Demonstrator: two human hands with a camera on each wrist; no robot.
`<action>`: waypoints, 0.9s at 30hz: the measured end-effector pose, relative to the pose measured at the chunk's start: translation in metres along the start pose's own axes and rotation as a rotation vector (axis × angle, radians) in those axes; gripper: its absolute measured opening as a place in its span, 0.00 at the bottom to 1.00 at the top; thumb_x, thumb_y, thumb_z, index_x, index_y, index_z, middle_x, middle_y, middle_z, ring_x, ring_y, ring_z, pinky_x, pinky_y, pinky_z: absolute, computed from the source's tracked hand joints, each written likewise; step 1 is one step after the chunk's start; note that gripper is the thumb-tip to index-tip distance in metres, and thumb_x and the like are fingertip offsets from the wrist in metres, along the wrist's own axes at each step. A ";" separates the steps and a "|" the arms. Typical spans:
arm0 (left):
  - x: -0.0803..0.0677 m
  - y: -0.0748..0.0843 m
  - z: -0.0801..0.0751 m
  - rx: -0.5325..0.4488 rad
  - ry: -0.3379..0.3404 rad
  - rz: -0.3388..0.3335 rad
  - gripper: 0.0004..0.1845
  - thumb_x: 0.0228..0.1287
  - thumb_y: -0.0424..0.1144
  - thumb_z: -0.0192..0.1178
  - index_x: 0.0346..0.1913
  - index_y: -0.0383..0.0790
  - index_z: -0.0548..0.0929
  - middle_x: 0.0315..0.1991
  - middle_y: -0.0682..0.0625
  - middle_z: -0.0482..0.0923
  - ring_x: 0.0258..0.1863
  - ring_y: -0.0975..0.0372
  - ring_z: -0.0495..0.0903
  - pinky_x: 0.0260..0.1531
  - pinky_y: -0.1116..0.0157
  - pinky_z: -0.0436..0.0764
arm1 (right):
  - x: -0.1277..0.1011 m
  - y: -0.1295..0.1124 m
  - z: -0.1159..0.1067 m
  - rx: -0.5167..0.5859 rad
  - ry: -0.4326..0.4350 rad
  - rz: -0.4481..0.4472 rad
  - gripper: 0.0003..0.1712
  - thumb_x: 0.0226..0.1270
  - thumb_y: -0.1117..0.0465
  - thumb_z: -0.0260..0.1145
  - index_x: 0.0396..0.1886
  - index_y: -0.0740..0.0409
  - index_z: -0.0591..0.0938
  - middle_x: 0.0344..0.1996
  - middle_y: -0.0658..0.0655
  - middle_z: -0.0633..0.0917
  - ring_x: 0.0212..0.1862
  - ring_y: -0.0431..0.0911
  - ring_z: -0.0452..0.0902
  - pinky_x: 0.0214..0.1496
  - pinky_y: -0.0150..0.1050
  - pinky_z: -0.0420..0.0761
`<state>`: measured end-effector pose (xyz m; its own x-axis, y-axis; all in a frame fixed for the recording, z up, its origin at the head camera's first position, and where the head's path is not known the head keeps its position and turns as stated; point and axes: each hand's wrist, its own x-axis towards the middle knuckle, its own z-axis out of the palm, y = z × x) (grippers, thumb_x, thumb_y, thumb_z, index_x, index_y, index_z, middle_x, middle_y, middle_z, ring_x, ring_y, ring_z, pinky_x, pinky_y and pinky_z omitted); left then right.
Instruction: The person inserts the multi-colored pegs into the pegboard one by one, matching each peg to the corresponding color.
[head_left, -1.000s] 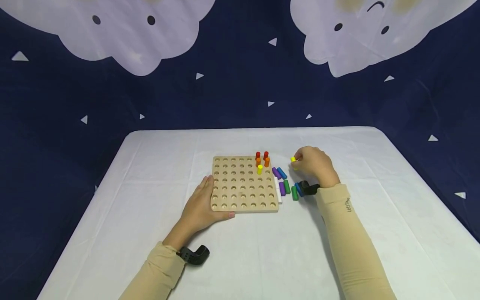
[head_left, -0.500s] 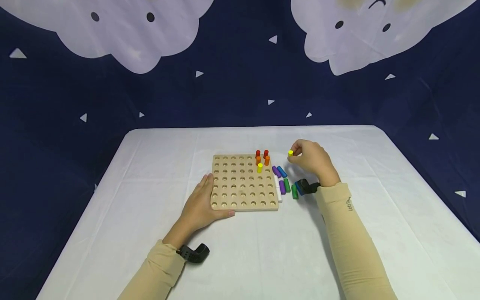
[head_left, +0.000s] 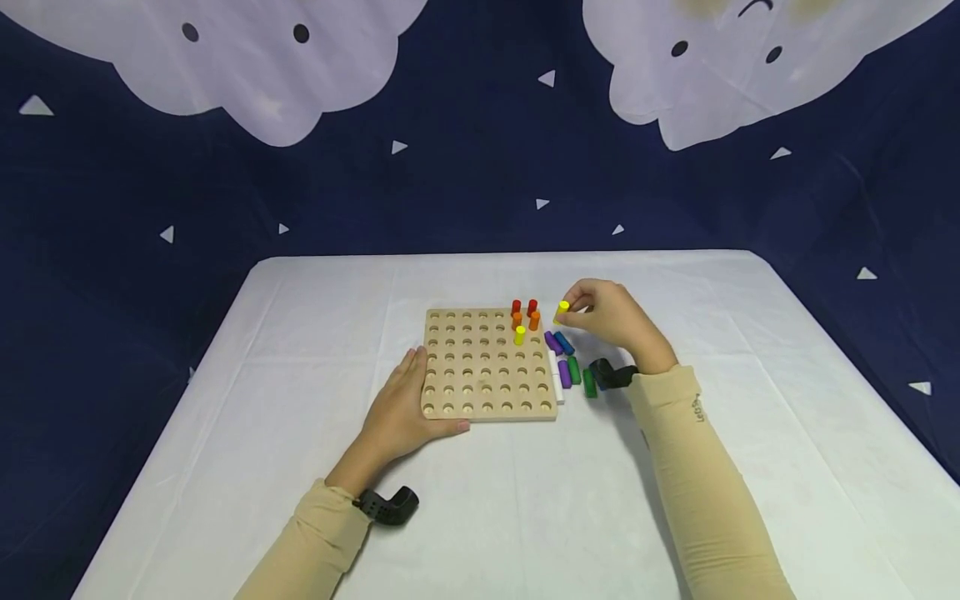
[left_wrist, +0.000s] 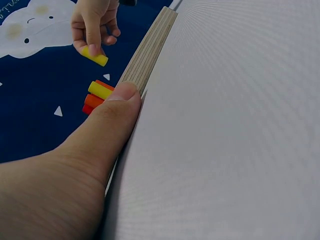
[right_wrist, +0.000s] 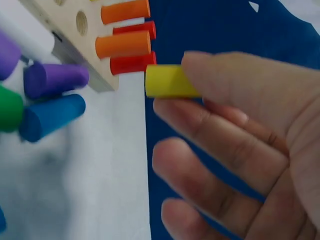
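Note:
My right hand (head_left: 611,315) pinches a yellow peg (head_left: 562,309) between thumb and fingers, above the table just right of the wooden pegboard (head_left: 476,364). In the right wrist view the held yellow peg (right_wrist: 171,81) points toward the board. Two red pegs (head_left: 532,306), two orange pegs (head_left: 535,321) and one yellow peg (head_left: 520,336) stand in holes at the board's far right. At the board's near left corner rests my left hand (head_left: 401,412), its straight fingers along the left side. The left thumb (left_wrist: 107,117) lies along the front edge.
Loose purple pegs (head_left: 565,374), blue pegs (head_left: 564,342), green pegs (head_left: 573,370) and white pegs (head_left: 554,368) lie on the white tablecloth right of the board. A dark blue backdrop (head_left: 480,167) with clouds and triangles hangs behind the table. My right wrist passes over some pegs.
My right hand has lifted the yellow peg and carried it left toward the board, where it now appears tilted. The left hand and the board have stayed in place.

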<state>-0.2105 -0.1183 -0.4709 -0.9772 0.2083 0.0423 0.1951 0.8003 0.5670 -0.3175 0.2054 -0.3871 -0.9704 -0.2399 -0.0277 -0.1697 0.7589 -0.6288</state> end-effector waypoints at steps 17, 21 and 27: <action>0.000 0.001 -0.002 -0.009 -0.013 -0.009 0.76 0.36 0.71 0.74 0.79 0.31 0.44 0.80 0.38 0.44 0.80 0.48 0.45 0.77 0.48 0.54 | 0.003 -0.014 0.026 -0.036 -0.101 -0.041 0.12 0.59 0.55 0.76 0.35 0.53 0.82 0.35 0.52 0.87 0.38 0.48 0.80 0.41 0.40 0.79; 0.000 0.001 -0.002 -0.009 -0.011 -0.005 0.75 0.37 0.71 0.74 0.79 0.31 0.44 0.80 0.38 0.44 0.80 0.48 0.45 0.77 0.48 0.54 | 0.004 -0.014 0.031 -0.050 -0.094 -0.051 0.12 0.58 0.55 0.76 0.35 0.53 0.82 0.36 0.52 0.87 0.38 0.47 0.80 0.42 0.41 0.79; -0.001 0.002 -0.003 -0.009 -0.014 0.000 0.75 0.37 0.71 0.74 0.78 0.31 0.44 0.80 0.38 0.44 0.81 0.49 0.44 0.78 0.49 0.53 | 0.005 -0.013 0.033 -0.076 -0.094 -0.042 0.12 0.58 0.54 0.76 0.35 0.53 0.82 0.36 0.53 0.88 0.38 0.48 0.81 0.42 0.41 0.79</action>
<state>-0.2096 -0.1182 -0.4671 -0.9758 0.2162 0.0311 0.1944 0.7950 0.5746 -0.3140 0.1745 -0.4042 -0.9424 -0.3252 -0.0780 -0.2255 0.7901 -0.5699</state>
